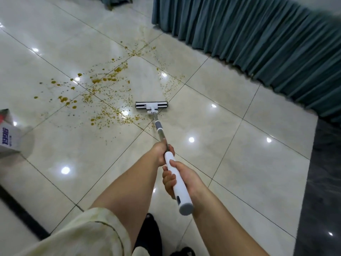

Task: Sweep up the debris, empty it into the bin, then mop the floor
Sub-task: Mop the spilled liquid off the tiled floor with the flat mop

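Fingers [168, 180] of left hand [162, 153], right hand [184, 179] curled round mop [159, 129]; head beside spill [103, 84]

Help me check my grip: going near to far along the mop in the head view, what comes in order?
The grey end cap → right hand → left hand → grey collar → mop head.

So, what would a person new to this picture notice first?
First the orange-brown splatter, scattered across the glossy tiled floor in the middle and left of the view. Next the flat mop, its head at the splatter's right edge, the left hand gripping its pole ahead of the right hand. A teal pleated drape fills the upper right.
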Demonstrator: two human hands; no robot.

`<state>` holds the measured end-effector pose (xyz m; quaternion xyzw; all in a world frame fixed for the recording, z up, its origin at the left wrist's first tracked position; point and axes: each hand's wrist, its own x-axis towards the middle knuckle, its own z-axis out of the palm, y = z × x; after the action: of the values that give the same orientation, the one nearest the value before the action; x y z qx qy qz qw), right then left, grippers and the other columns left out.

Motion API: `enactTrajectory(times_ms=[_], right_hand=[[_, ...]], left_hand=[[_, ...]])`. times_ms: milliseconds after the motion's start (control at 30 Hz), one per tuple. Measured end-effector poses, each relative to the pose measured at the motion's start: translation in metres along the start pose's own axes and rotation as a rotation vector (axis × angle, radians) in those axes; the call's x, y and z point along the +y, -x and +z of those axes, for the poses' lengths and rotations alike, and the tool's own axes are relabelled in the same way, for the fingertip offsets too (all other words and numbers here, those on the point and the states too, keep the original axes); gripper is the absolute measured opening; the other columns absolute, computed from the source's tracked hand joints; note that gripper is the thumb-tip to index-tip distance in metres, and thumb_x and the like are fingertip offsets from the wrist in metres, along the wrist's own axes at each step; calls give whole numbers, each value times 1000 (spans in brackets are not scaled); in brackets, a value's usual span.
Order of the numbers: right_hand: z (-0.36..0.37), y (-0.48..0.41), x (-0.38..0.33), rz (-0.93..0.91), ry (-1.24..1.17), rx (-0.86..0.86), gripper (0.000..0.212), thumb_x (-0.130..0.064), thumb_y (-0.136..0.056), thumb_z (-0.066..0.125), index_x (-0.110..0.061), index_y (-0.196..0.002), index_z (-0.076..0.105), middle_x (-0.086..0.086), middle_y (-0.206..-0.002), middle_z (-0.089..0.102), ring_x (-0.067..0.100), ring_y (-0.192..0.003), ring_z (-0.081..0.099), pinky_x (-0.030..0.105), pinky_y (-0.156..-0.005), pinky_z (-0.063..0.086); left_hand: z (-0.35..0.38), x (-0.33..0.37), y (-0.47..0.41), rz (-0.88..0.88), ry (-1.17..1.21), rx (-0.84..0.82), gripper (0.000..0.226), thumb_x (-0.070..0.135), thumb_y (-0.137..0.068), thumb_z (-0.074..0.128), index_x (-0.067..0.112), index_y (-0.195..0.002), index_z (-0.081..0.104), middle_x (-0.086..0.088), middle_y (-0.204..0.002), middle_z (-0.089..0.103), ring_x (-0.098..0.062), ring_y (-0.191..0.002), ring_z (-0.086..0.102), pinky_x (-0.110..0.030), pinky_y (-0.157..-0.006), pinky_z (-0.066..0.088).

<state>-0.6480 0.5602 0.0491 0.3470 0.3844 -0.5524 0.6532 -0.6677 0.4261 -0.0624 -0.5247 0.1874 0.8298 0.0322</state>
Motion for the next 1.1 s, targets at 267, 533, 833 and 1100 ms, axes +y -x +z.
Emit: enactTrajectory(times_ms=[267, 533, 833, 1100], right_hand=[[-74, 34, 25, 10, -120, -143, 26, -23, -93, 55, -6, -74, 49, 2, -50, 43, 12, -30, 41, 13, -31, 36], [-142, 82, 40, -35, -69, -160, 21, -17, -91, 55, -10, -72, 47, 0, -55, 41, 11, -32, 41, 14, -31, 35], [-140, 78, 14, -45, -13, -140, 22, -19, -92, 58, -12, -73, 47, 0, -55, 40, 10, -33, 39, 15, -32, 34], [-83, 55, -67, -35, 31, -157, 23, -19, -93, 55, -13, -73, 46, -1, -52, 38, 10, -31, 38, 13, -31, 34]], left_hand=[[21, -84, 27, 32, -23, 24, 33, 34, -101, 40, 10, -78, 38, -3, -49, 43, -13, -33, 39, -15, -37, 34], [54, -170, 59, 63, 9, 10, 43, 42, -98, 47, 11, -70, 38, 0, -40, 44, -11, -28, 40, -11, -33, 30], [74, -152, 48, 111, -95, 69, 34, 24, -99, 38, 12, -68, 36, 0, -39, 41, -10, -27, 39, -12, -31, 31], [103, -67, 6, 97, -53, 61, 32, 30, -100, 37, 11, -74, 39, -1, -41, 44, -12, -28, 41, -12, -33, 32]])
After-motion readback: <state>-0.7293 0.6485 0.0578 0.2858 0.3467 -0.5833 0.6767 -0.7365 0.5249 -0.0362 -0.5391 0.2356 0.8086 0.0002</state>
